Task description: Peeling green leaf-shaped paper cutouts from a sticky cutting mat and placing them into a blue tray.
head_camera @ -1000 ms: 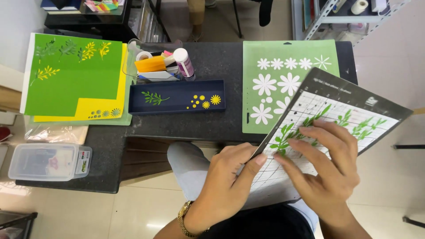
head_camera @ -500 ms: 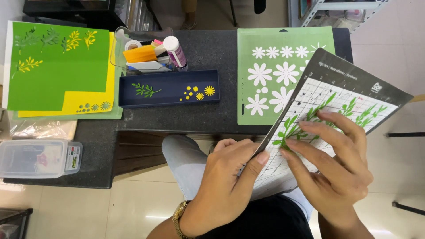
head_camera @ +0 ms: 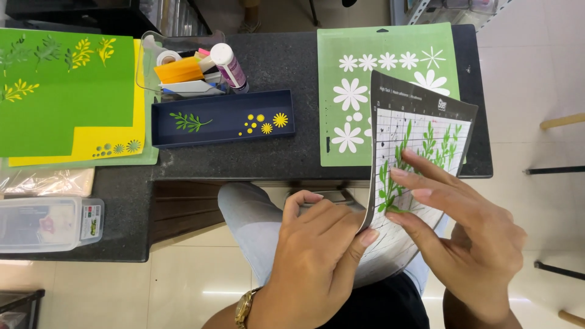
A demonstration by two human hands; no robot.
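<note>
My left hand [head_camera: 317, 250] grips the lower left edge of a gridded cutting mat [head_camera: 420, 140] with a black border and bends it upward over my lap. Green paper leaf cut-outs [head_camera: 426, 149] stick to the mat's face. My right hand [head_camera: 454, 219] lies on the mat, fingertips pressing on a green leaf sprig [head_camera: 387, 192] near the bent edge. Behind the mat, a light green mat [head_camera: 390, 45] with white paper flowers lies flat on the dark table [head_camera: 286, 61].
A navy tray [head_camera: 222, 119] holds a green sprig and small yellow flowers. Behind it stands a clear holder [head_camera: 183, 64] with tape, a glue bottle and tools. Green and yellow cut sheets [head_camera: 67, 91] lie at left; a clear plastic box [head_camera: 49, 222] sits at the near left.
The mat has been bent further upward, its left edge now curling steeply. My right fingers have slid down toward the lower leaf sprig. The view has shifted slightly.
</note>
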